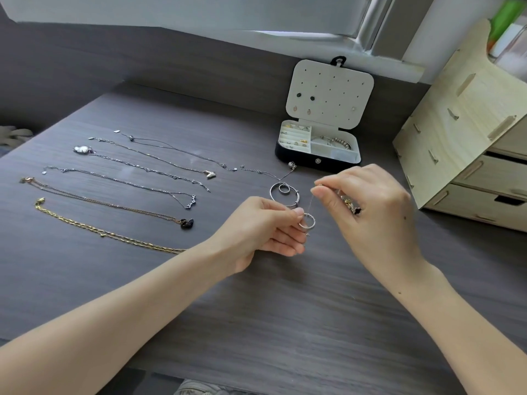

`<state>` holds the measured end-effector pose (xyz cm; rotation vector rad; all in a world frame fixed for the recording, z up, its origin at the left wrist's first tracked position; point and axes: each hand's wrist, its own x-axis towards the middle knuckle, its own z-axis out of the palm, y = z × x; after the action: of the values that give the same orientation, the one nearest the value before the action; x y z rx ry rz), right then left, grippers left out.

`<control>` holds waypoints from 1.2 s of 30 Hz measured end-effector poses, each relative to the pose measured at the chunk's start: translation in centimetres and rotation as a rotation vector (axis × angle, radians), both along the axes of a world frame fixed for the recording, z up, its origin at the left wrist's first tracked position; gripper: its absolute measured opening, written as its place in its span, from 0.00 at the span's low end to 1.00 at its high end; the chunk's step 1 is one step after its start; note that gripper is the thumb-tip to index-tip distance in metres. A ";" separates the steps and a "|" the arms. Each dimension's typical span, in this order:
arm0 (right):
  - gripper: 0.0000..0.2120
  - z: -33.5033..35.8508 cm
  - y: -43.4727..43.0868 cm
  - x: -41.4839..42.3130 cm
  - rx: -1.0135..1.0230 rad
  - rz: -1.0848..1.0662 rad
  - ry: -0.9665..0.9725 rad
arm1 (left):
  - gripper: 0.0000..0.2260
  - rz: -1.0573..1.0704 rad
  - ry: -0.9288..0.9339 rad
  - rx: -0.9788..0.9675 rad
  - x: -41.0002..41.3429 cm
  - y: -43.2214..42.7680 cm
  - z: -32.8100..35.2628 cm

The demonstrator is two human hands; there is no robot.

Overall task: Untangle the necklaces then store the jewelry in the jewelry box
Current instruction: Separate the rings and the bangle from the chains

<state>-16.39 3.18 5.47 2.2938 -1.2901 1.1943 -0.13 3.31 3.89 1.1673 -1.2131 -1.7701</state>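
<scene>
Pinching a small silver ring pendant [307,222] between thumb and forefinger, my left hand [265,228] is curling over the dark wood-grain tabletop [285,309]. My right hand [373,206] is nipping the pendant's thin silver chain [312,199] just above, with gold and dark charms [350,207] tucked under its fingers. Beyond that hand the black, white-lined jewelry box [299,162] is standing open. Straightened necklaces [114,203] are lying left of my left hand.
</scene>
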 end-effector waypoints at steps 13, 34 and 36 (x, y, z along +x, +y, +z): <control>0.14 -1.2 -0.1 -0.1 0.042 0.034 0.157 | 0.13 0.032 -0.109 -0.047 0.0 0.0 0.0; 0.14 -0.8 -0.3 0.7 -0.093 -0.066 0.675 | 0.15 0.083 -0.250 -0.100 0.0 -0.2 -0.4; 0.11 -0.7 -0.2 0.9 -0.075 -0.071 0.721 | 0.15 0.086 -0.269 -0.115 0.0 -0.2 -0.4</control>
<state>-15.47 2.95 4.77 2.2653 -1.0058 0.3093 -0.11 3.10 3.46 1.3998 -1.3781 -1.4937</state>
